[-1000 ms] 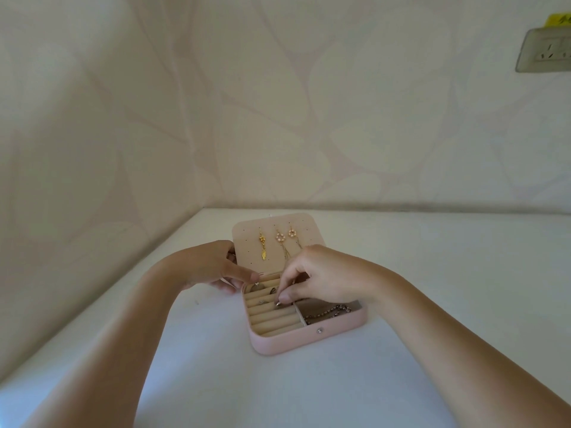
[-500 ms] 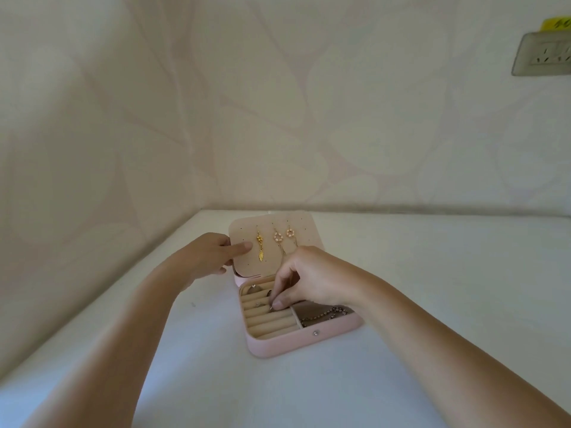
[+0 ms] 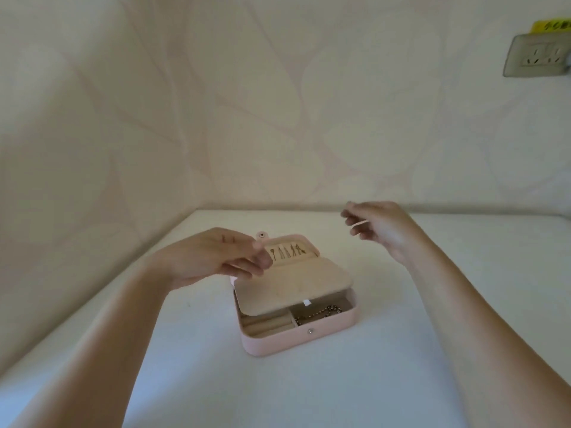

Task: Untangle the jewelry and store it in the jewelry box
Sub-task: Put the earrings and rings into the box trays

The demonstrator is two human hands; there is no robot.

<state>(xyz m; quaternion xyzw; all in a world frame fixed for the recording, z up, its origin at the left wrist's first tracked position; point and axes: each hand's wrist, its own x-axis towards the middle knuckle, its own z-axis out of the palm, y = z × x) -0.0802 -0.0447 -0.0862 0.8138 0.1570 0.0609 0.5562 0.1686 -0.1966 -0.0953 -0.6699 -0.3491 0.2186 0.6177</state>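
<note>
Jewelry box [image 3: 309, 338]: pink, it stands on the white surface [image 3: 432, 350], a little left of the middle, with its front wall toward the person.
Lid [image 3: 306, 257]: open and leaning back on the far side; a row of small earrings [image 3: 285, 252] hangs on its beige inside.
Inner flap [image 3: 293, 285]: beige, tilted low over the tray; it covers the far part and only the front strip of the compartments can be seen.
Bead chain [image 3: 321, 313]: dark, it lies inside the box in the front right compartment, partly under the flap.
Ring rolls [image 3: 265, 324]: beige, in the front left compartment; if rings sit there is hidden.
Left hand [image 3: 216, 257]: at the far left corner of the flap, fingers stretched loosely, grip released; the fingertips are blurred, so I cannot tell if they touch the flap.
Right hand [image 3: 380, 230]: raised over the surface, behind and to the right of the box, apart from it; fingers softly bent, grip released, nothing in it.
Wall socket [image 3: 537, 57]: on the patterned wall, upper right, with a yellow label [image 3: 553, 26] above it.
</note>
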